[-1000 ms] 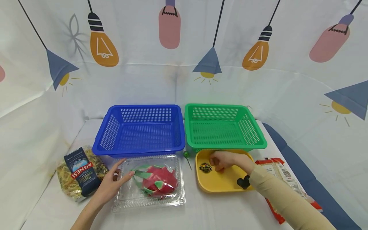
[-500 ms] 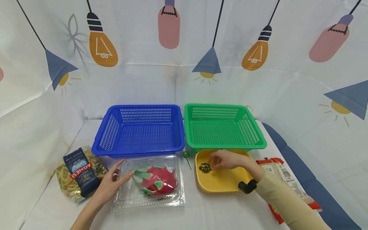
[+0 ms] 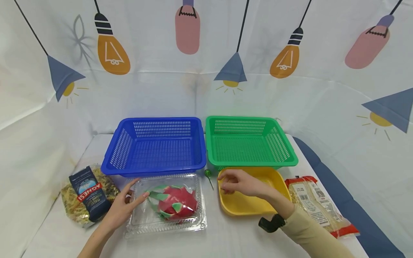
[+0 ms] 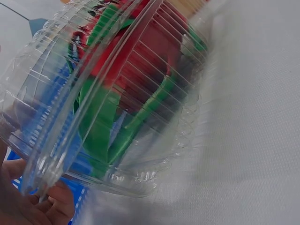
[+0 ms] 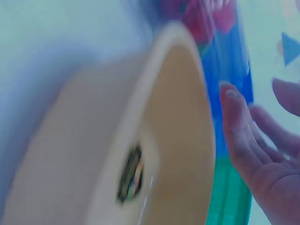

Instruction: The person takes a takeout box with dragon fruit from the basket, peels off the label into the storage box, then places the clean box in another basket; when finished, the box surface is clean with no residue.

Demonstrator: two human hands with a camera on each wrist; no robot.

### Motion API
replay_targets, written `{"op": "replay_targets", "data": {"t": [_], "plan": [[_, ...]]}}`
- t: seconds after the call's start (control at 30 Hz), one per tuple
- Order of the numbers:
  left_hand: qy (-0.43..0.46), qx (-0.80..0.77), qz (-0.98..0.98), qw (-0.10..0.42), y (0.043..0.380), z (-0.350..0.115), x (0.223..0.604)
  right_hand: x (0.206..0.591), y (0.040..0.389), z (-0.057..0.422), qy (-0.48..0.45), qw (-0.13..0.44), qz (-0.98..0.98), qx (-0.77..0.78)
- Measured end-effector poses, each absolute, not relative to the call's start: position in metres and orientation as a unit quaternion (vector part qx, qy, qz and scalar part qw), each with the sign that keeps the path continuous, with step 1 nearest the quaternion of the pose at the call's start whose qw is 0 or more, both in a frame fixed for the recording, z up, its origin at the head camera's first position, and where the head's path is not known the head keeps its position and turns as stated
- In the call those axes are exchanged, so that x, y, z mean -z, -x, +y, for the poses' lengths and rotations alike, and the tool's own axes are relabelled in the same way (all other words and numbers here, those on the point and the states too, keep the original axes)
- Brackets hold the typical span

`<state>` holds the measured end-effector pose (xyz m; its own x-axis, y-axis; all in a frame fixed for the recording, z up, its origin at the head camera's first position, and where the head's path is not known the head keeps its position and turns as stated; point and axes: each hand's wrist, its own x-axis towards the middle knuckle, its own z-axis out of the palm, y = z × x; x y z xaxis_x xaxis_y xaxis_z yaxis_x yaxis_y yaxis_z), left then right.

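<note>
We see the left hand (image 3: 124, 206) pinching the rim of the clear container (image 3: 142, 218), which lies at its three o'clock with the red dragon fruit (image 3: 178, 203) inside. Our right hand (image 3: 235, 182), fingers loosely bent and holding nothing, hovers over the ten-o'clock corner of the yellow tray (image 3: 246, 205), most of which spreads toward its four o'clock. We find the green lollipop (image 3: 208, 173) near it at nine o'clock, and the Agnesi bag (image 3: 91, 195) at the left hand's nine o'clock.
</note>
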<state>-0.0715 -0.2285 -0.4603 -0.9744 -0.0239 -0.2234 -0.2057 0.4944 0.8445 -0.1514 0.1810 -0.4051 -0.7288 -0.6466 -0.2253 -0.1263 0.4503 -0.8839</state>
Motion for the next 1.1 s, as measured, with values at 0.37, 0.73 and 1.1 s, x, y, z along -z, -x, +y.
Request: {"op": "replay_targets", "data": {"t": [0.37,0.73,1.1], "plan": [[0.070,-0.498,0.859,0.100,0.074,-0.231,0.463,0.417,0.115,0.120,0.206,0.229,0.831,0.462],[0.072,-0.501,0.857,0.091,0.072,-0.230,0.464,0.433,0.104,0.093,0.197,0.195,0.856,0.437],[0.067,-0.504,0.857,0.081,0.072,-0.229,0.464,0.447,0.100,0.089,0.191,0.181,0.847,0.461]]}}
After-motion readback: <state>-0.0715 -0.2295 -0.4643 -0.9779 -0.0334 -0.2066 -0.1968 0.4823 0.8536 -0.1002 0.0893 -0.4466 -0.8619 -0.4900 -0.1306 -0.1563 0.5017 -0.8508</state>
